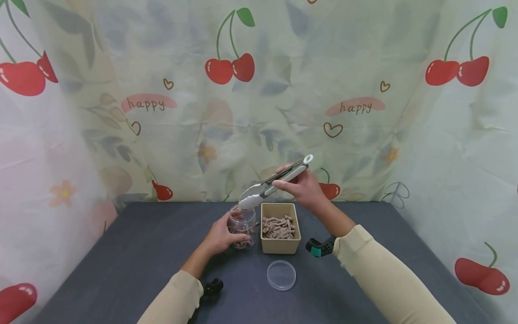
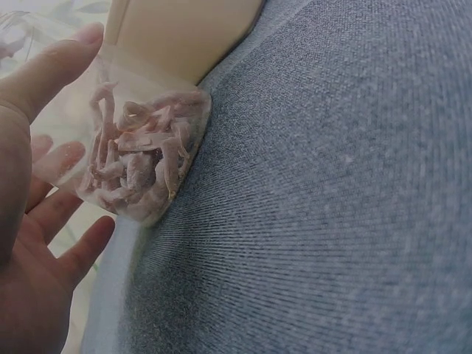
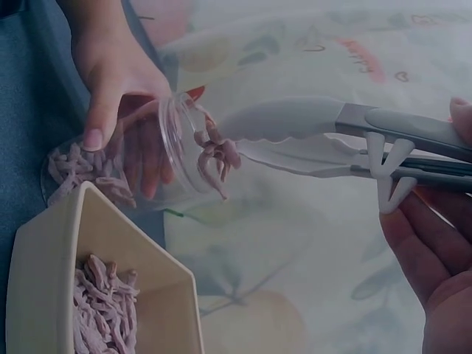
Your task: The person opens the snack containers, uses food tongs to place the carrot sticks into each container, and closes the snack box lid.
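A clear plastic jar (image 1: 243, 228) stands on the table, partly filled with pinkish-brown, powdery twisted strips (image 2: 140, 151). My left hand (image 1: 220, 234) holds its side, the thumb across the front and the fingers behind. Above the jar, my right hand (image 1: 302, 185) grips white-and-grey kitchen tongs (image 1: 279, 181) tilted down to the left. In the right wrist view a small clump of strips (image 3: 215, 153) is pinched between the tong tips, right at the jar's open mouth. Beside the jar sits a beige rectangular bin (image 1: 281, 246) with more of these strips inside.
A round clear lid (image 1: 281, 275) lies flat on the dark table (image 1: 133, 270) in front of the bin. Behind the table hangs a printed curtain (image 1: 259, 135) with cherries. Dark devices (image 1: 319, 247) are worn on both wrists.
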The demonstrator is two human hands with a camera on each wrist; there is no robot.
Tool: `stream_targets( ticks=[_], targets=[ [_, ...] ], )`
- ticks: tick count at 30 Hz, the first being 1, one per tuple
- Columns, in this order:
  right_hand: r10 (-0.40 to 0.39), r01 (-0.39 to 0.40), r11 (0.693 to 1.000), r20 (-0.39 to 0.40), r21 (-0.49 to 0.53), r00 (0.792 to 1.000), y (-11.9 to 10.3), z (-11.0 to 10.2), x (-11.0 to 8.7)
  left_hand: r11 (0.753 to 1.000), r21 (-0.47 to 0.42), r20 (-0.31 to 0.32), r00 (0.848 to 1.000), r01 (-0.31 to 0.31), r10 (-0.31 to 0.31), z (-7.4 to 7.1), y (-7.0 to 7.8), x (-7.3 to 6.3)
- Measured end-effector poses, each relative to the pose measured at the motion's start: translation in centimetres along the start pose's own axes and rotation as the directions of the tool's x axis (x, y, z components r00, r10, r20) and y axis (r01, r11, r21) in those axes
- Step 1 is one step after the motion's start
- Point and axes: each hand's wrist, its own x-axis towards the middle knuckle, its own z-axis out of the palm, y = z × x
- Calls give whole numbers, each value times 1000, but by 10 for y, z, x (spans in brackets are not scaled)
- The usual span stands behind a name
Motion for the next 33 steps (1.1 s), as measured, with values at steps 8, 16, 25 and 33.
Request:
stream_targets(
  ticks=[8,16,25,33],
  targets=[
    [17,-17,1000,10,-13,1000,12,2,0,1000,-2,9,1000,27,-27,-1,1,1],
    [69,-69,998,24,-9,997,18,5,-2,999,-2,22,999,42,-42,-2,2,0],
    [95,-95,995,36,-3,995,4,7,-6,999,8,17,999,50,-50,-1,2,0],
    [109,-110,993,26,39,994,-15,2,-11,999,21,15,999,39,-39,-1,1,1]
  ],
)
